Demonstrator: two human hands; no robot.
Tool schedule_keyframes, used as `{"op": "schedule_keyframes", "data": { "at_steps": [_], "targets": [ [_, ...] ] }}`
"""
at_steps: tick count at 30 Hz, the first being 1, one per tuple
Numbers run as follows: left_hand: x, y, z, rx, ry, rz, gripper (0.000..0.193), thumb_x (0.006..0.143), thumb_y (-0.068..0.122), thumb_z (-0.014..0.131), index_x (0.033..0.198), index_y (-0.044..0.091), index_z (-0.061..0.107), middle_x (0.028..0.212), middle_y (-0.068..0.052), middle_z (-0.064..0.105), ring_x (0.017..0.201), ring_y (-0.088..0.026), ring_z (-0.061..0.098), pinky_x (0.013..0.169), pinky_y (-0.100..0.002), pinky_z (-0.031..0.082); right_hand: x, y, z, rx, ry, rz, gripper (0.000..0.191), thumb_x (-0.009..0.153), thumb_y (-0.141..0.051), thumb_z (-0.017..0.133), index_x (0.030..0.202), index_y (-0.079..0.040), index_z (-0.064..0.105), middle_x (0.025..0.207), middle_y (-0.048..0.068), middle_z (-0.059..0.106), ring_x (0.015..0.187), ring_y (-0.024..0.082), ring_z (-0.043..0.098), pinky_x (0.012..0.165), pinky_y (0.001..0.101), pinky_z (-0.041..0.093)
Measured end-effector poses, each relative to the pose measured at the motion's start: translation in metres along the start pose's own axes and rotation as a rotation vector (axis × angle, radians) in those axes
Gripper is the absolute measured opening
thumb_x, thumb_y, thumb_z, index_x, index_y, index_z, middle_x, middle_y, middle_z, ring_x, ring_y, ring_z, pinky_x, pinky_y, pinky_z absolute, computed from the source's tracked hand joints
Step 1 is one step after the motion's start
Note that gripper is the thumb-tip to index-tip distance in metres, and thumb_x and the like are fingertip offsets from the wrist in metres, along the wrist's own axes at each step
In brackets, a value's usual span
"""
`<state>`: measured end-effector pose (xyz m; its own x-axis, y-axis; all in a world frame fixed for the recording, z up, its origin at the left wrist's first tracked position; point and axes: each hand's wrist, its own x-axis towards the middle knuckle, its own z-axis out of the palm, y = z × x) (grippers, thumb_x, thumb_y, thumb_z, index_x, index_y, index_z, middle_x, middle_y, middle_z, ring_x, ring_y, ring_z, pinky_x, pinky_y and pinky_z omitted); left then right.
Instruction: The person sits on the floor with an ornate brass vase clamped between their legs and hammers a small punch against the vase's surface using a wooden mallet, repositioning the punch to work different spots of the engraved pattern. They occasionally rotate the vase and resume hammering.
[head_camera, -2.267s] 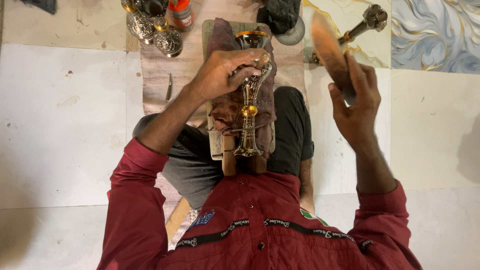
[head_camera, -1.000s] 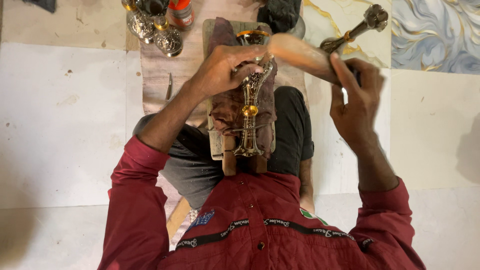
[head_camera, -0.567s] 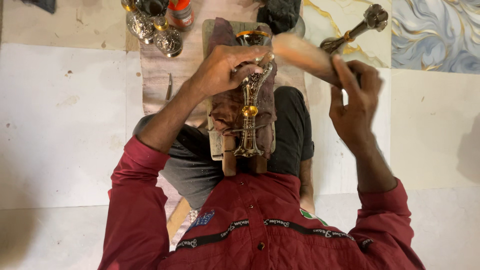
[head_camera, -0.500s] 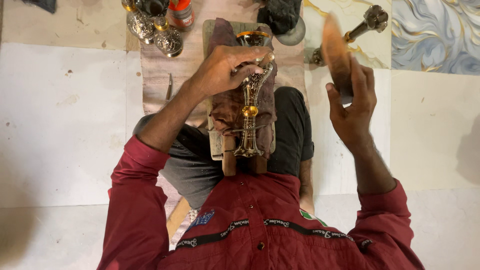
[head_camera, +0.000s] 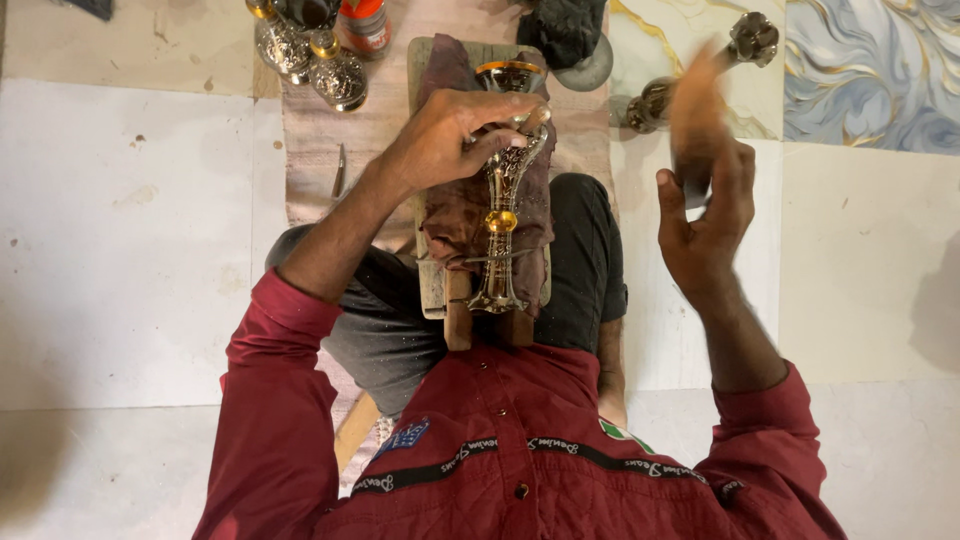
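Observation:
An ornate silver and gold metal stem piece (head_camera: 500, 225) lies lengthwise on a dark red cloth (head_camera: 450, 215) over a wooden block (head_camera: 432, 285) resting on my lap. My left hand (head_camera: 445, 135) presses down on the upper end of the metal piece, just below its cup-shaped top (head_camera: 510, 75). My right hand (head_camera: 705, 215) is raised to the right of the block and grips a wooden mallet (head_camera: 695, 110), which is blurred by motion and points up and away from me.
Several shiny metal vessels (head_camera: 320, 55) and an orange-capped container (head_camera: 365, 22) stand at the top left. A dark cloth bundle (head_camera: 562, 30) lies beyond the block. Another metal stem part (head_camera: 700, 65) lies at the upper right on marbled sheets. A thin metal tool (head_camera: 339, 172) rests left of the block.
My right hand swung the mallet down onto the top of the metal piece, then lifted it back up to the right. My left hand has stayed on the piece.

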<state>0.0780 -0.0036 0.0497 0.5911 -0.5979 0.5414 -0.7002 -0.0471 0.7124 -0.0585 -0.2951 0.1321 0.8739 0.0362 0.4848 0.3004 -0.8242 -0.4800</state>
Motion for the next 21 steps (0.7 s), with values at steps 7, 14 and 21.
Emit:
{"op": "schedule_keyframes", "data": {
  "at_steps": [7,14,21],
  "targets": [
    [-0.006,-0.012,0.007,-0.24,0.128,-0.171,0.043,0.105,0.001,0.071,0.145,0.009,0.058,0.109,-0.007,0.078,0.095,-0.015,0.078,0.082,-0.027,0.067,-0.006,0.013,0.006,-0.326,-0.199,-0.137,0.065,0.096,0.003,0.071,0.158,-0.014,0.057,0.12,0.011,0.061,0.108,0.03,0.057,0.09,0.0442,0.042],
    [-0.015,-0.021,0.008,-0.33,0.152,-0.086,0.051,0.104,-0.008,0.07,0.149,0.008,0.053,0.115,-0.011,0.076,0.107,-0.015,0.074,0.095,-0.03,0.065,0.003,0.025,0.017,-0.253,-0.275,-0.147,0.063,0.096,0.0,0.07,0.155,-0.016,0.058,0.121,0.014,0.062,0.108,0.032,0.058,0.09,0.0445,0.044],
    [-0.014,-0.023,0.013,-0.288,0.153,-0.108,0.054,0.103,-0.008,0.069,0.15,0.007,0.05,0.119,-0.012,0.077,0.109,-0.016,0.075,0.094,-0.028,0.066,0.026,0.023,0.006,-0.416,-0.297,-0.246,0.055,0.1,-0.004,0.068,0.153,-0.018,0.064,0.118,0.012,0.063,0.104,0.029,0.059,0.086,0.0434,0.043]
  ]
}}
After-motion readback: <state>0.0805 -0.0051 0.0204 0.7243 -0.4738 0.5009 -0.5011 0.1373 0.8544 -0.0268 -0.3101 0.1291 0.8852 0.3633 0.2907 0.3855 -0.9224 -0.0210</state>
